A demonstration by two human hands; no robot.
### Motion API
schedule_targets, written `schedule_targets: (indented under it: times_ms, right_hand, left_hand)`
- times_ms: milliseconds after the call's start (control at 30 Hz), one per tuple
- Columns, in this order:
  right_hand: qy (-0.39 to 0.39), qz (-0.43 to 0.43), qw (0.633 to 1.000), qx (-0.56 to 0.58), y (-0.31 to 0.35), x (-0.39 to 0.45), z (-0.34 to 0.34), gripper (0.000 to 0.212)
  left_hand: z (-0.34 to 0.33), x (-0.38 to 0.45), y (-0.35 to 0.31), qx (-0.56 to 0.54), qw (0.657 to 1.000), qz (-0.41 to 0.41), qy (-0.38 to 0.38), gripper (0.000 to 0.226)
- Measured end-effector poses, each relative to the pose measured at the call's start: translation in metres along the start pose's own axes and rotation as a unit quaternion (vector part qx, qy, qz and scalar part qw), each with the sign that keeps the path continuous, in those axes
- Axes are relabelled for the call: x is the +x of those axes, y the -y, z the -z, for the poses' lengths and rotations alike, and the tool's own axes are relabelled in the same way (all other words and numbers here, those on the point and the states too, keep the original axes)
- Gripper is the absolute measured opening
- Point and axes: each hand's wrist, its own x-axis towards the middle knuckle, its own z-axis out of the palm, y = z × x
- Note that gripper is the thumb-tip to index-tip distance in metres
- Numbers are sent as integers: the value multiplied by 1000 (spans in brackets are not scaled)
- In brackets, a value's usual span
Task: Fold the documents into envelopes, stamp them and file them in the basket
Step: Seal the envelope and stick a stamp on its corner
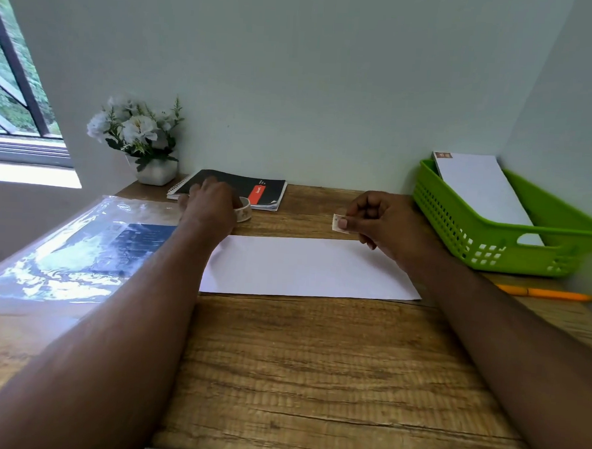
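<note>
A long white envelope (306, 267) lies flat across the middle of the wooden desk (314, 362). Beyond its far right end, my right hand (384, 222) pinches a small stamp (339, 224) between thumb and forefinger, just above the desk. My left hand (211, 204) reaches past the envelope's far left corner and its curled fingers hold a small roll of stamps (244, 213) on the desk. At the right stands a green basket (492, 241) with a stamped white envelope (478, 186) leaning inside it.
A black spiral notebook (241, 187) lies behind my left hand. A white pot of flowers (144, 141) stands in the back left corner. A clear plastic sleeve of papers (80, 247) covers the left side. An orange pen (544, 293) lies in front of the basket.
</note>
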Motion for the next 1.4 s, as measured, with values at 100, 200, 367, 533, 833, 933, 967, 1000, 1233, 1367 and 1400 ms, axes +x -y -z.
schedule_targets:
  times_ms: [100, 200, 367, 533, 833, 933, 967, 1000, 1233, 1367, 1400]
  right_hand:
    - [-1, -6, 1000, 1, 0, 2, 3, 18]
    - [1, -11, 1000, -7, 2, 4, 9, 16]
    - [-26, -24, 998, -45, 7, 5, 40, 14]
    - [-33, -15, 998, -43, 4, 4, 43, 11]
    - [4, 49, 999, 14, 14, 1, 15, 5]
    - [0, 47, 999, 22, 12, 2, 18, 7]
    - [-2, 46, 999, 24, 11, 2, 18, 10]
    - [-3, 44, 999, 26, 11, 3, 18, 13]
    - [8, 60, 997, 47, 14, 1, 12, 21]
    - [28, 62, 997, 40, 13, 1, 10, 14]
    - [35, 57, 997, 41, 12, 1, 11, 15]
  left_hand:
    - [2, -7, -9, -31, 999, 9, -27, 37]
    - [3, -27, -41, -116, 986, -107, -45, 52]
    - [-13, -74, -109, -186, 931, -310, 50, 45]
    - [-19, -71, -107, -325, 918, -219, 60, 23]
    - [-12, -66, -102, -582, 791, -39, 183, 24]
    - [-15, -63, -101, -568, 800, -71, 178, 15]
    - [-15, -63, -101, -567, 801, -76, 177, 14]
    - [-15, -63, -101, -564, 803, -79, 176, 14]
    - [-16, -61, -100, -580, 793, -75, 170, 11]
    - [-16, -60, -100, -588, 789, -66, 167, 10]
    - [-16, -61, -99, -586, 790, -63, 167, 10]
